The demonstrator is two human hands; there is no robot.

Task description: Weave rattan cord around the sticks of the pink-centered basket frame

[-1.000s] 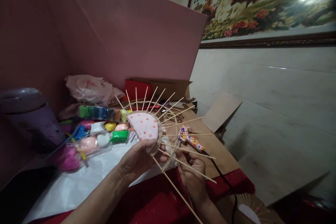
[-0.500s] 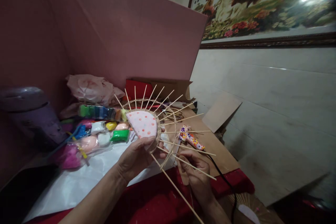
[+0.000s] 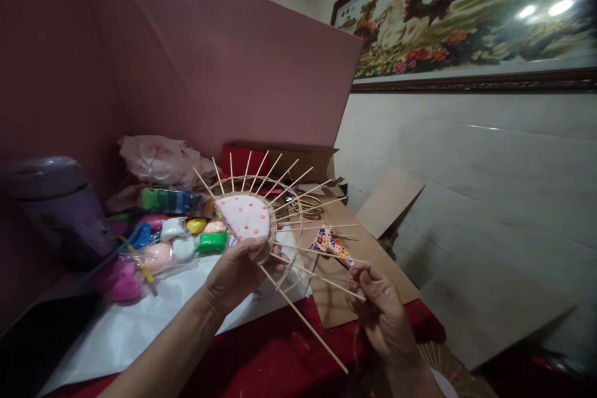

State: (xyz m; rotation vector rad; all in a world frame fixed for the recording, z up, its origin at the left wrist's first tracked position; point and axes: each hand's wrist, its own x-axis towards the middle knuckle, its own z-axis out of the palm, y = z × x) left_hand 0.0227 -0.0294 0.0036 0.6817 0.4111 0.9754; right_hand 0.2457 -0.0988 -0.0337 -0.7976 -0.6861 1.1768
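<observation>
A half-round piece covered in white cloth with red dots (image 3: pixel 246 216) has a woven rim and several thin sticks fanning outward, with a ring of strand woven round them. My left hand (image 3: pixel 240 270) is closed on its lower edge, thumb on the cloth. My right hand (image 3: pixel 377 298) is at the outer ends of the lower right sticks, thumb and fingers pinched together; a thin strand seems to hang below it, and what the fingertips hold is too small to make out. Behind the sticks lies a flower-patterned glue gun (image 3: pixel 333 245).
Bagged coloured clay (image 3: pixel 212 242) lies on white sheeting (image 3: pixel 140 329) at the left, near a purple container (image 3: pixel 69 211). Brown cardboard (image 3: pixel 373 267) covers the table's right side. A red cloth (image 3: pixel 275 354) hangs in front. A coil of cord (image 3: pixel 305 206) lies behind.
My right hand has moved right, away from the woven ring, to the stick ends. The fan piece and my left hand have shifted slightly left.
</observation>
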